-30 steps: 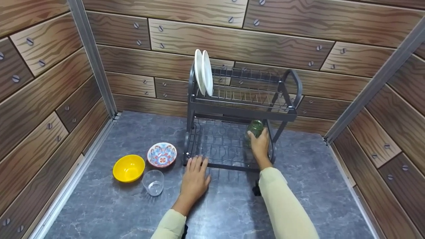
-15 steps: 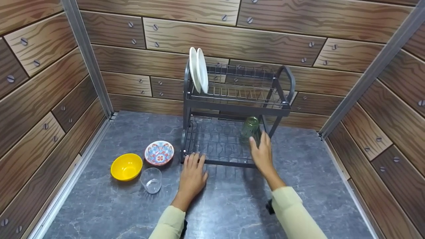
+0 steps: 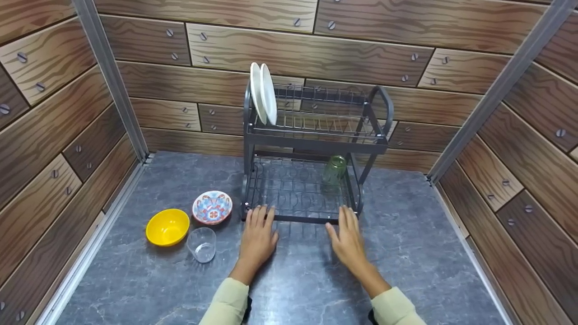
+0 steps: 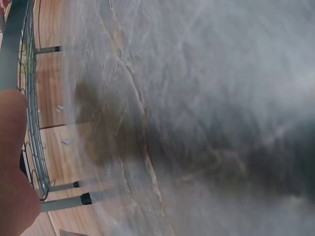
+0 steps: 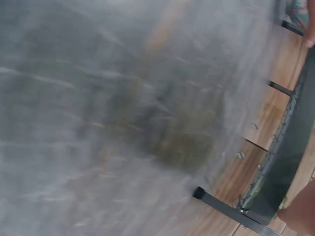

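A dark two-tier dish rack [image 3: 316,145] stands against the back wall. My left hand [image 3: 258,237] lies with its fingertips on the left part of the rack's lower front rail, its fingers extended. At the right part of that rail is my right hand [image 3: 350,239], fingers also extended and holding nothing. Behind it, on the lower tier's right side, a green drinking glass [image 3: 335,170] stands upside down. Two white plates [image 3: 268,95] stand on edge at the upper tier's left end. Only part of each hand shows in the wrist views, beside the rack.
Left of the rack, on the grey marbled surface [image 3: 298,280], sit a yellow bowl [image 3: 167,228], a patterned bowl [image 3: 212,207] and a clear cup [image 3: 202,245]. Wood-patterned walls [image 3: 253,49] enclose the back and both sides.
My right hand has let go of the green glass and drawn back toward me to the rack's front rail. My left hand stays at the rail. The head view has shifted slightly.
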The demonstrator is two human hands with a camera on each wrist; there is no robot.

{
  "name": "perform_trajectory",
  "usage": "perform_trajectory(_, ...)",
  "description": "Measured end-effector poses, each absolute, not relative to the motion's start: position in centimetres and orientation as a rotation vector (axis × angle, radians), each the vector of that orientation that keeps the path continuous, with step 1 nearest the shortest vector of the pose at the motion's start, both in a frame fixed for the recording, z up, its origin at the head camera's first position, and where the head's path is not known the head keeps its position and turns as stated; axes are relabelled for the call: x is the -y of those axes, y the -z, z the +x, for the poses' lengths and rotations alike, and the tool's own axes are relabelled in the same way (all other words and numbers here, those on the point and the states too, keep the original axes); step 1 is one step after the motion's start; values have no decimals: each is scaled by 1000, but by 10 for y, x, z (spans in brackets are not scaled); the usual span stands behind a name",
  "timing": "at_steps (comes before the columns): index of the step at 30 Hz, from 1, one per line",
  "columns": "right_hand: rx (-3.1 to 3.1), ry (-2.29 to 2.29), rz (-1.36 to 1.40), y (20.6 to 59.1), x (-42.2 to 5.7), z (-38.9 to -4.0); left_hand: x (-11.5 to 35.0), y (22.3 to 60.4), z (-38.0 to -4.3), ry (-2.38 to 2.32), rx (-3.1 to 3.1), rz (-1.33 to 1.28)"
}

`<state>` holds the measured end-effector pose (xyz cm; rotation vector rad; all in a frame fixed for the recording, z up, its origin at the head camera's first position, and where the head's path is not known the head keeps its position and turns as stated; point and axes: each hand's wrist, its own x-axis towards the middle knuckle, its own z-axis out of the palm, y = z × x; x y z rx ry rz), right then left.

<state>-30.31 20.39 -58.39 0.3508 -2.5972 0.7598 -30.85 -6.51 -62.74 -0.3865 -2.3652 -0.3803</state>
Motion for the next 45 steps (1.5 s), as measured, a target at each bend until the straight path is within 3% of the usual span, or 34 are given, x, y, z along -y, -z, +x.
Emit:
perform_trajectory(9,2547,-414,482,608,-214,-302,65,629,-310,364,2366,-387)
perform_trajectory(20,2560,-346,553,615,-217,-305,73,612,-297,379,2540,-335)
perform_trajectory(32,2545,-315,575,616,-222,-308,144,573,-256,393,2555,-272)
perform_trajectory(45,2535,-338,576,614,-221,-308,200,572,-228,347,2713,-110)
